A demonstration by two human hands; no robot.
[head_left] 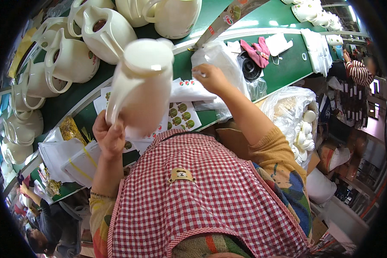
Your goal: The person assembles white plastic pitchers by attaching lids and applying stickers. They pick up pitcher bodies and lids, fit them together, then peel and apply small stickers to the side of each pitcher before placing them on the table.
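My left hand [109,135] is closed on the lower handle side of a cream jug [144,94], which is lifted, upright and blurred by motion. The jug has a white round lid [144,56]. To its right, my right hand [211,78] is raised with the fingers pinched together; a small pale bit shows at the fingertips, too small to name. Behind that hand lies a clear plastic bag [208,56]. Sheets of printed stickers [182,116], with green-brown and red designs, lie on the green table below the jug, partly hidden by it.
Several cream jugs [75,60] stand along the left and far side. A metal post [228,21] rises at the back. Beyond my right hand lie a pink cloth [257,50] and a black round part [250,66]. A plastic-lined box [303,133] of white parts stands at right. Other people work nearby.
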